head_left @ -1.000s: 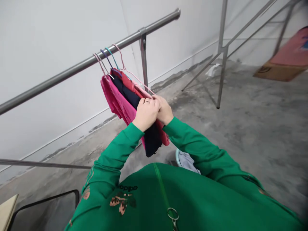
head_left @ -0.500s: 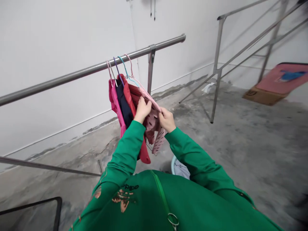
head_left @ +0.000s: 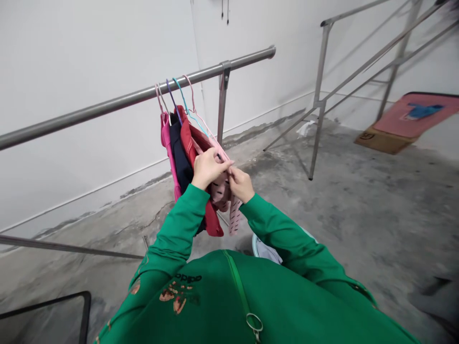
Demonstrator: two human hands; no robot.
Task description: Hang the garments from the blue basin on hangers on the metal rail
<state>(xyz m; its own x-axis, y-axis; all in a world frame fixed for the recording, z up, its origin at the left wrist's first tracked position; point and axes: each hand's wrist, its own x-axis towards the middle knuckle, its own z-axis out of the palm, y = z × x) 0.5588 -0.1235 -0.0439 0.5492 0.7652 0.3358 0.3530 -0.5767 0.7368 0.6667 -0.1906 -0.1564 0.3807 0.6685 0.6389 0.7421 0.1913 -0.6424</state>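
A pink garment with dark dashes (head_left: 234,215) hangs from a pink hanger (head_left: 192,98) at the right end of a row on the metal rail (head_left: 132,96). My left hand (head_left: 208,168) is closed with its fingers at the garment's upper edge, thumb stretched toward the right hand. Just beside it, my right hand (head_left: 241,184) pinches the same edge lower down. To the left hang a red garment (head_left: 188,143), a dark navy garment (head_left: 179,153) and a magenta garment (head_left: 169,143). A turquoise hanger (head_left: 181,91) sits next to the pink one.
Below my right forearm stands a light blue tub (head_left: 255,246) with grey cloth in it. Another metal rack (head_left: 318,102) stands at the right, near a cardboard box (head_left: 385,138) under a pink panel (head_left: 412,122). A black frame (head_left: 87,315) lies at lower left.
My hands have come closer together on the garment's edge, and my left thumb now reaches to the right hand. The view has shifted slightly.
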